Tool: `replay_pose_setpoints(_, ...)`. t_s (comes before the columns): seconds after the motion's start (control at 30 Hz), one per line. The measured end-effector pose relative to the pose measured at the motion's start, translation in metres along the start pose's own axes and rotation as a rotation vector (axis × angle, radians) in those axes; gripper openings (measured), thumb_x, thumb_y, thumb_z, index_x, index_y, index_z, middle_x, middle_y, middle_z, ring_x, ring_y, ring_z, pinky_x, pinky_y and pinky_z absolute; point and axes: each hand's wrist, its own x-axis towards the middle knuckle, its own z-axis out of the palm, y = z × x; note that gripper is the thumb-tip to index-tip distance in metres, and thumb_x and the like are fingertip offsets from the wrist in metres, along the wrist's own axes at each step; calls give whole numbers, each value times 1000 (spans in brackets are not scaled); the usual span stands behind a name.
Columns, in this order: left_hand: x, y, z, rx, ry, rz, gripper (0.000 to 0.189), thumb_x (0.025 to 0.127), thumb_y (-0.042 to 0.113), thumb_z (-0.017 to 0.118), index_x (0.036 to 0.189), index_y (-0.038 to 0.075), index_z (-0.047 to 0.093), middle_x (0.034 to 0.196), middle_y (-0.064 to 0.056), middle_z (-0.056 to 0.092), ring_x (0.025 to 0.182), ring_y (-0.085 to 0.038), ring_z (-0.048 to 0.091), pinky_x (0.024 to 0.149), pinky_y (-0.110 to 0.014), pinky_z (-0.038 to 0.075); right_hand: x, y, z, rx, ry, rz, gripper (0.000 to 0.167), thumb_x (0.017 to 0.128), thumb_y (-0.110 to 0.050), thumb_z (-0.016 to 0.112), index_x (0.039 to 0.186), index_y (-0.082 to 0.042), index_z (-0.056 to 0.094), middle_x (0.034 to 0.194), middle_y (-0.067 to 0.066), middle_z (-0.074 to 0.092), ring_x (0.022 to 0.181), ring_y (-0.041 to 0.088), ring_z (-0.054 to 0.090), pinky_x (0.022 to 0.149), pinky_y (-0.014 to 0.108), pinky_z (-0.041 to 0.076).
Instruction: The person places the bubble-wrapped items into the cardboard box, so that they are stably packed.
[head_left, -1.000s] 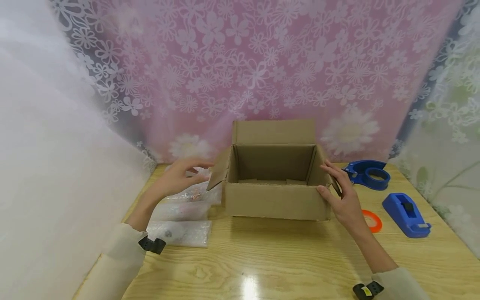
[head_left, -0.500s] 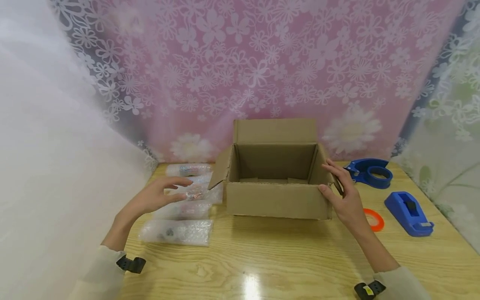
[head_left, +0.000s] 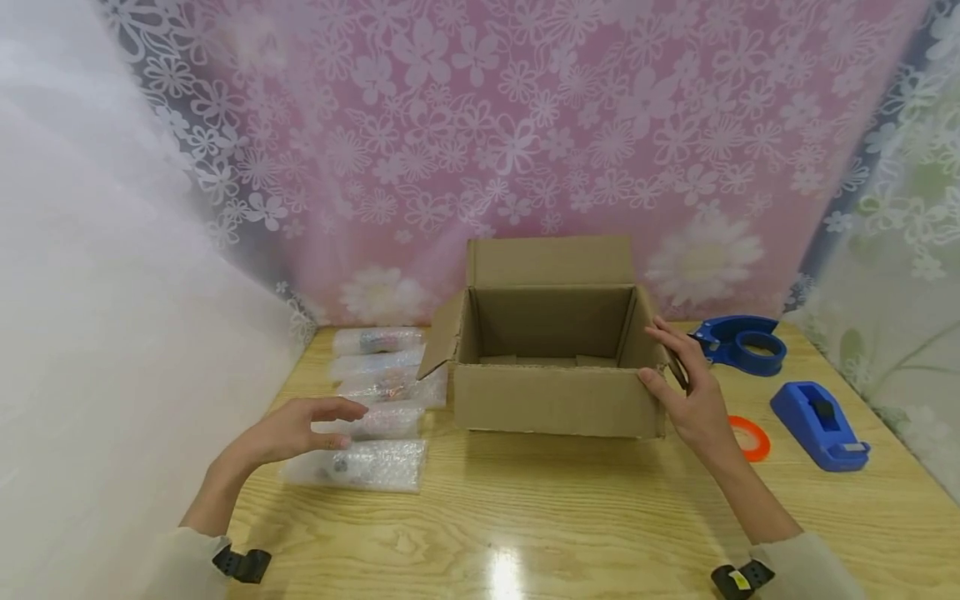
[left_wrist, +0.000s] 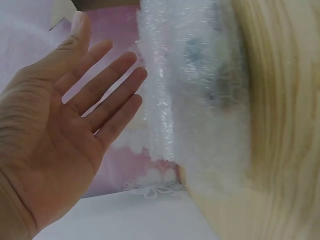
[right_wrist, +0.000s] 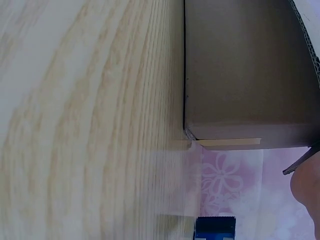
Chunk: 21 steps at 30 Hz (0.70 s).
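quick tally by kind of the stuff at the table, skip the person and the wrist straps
Cardboard box: 1
Bubble-wrapped packages: 5
Blue tape dispensers: 2
Orange ring: 1
Total: 9

Blue tape dispenser (head_left: 820, 435) near an orange ring (head_left: 762, 442), possibly a tape roll.
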Motion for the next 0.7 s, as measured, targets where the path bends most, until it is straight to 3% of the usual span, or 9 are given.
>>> replay_pose_setpoints(0.33, -5, -22, 20, -38, -24, 16, 50, 95, 29, 77, 140, 11, 64, 138, -11, 67, 126, -38, 62, 106, -66, 45, -1, -3, -1, 9, 4, -9, 62, 98, 6, 66, 155, -9, 48, 167, 5, 33, 153, 11, 30, 116, 11, 29)
replay_pose_setpoints(0.7, -12, -42, 37, -134, -25, 51, 63, 87, 30, 85, 144, 14, 62, 149, -11, 59, 138, -49, 48, 104, -67, 46, -1, -5, 0, 11, 2, 2, 62, 98, 6, 65, 155, -10, 49, 167, 3, 33, 153, 11, 30, 114, 11, 31)
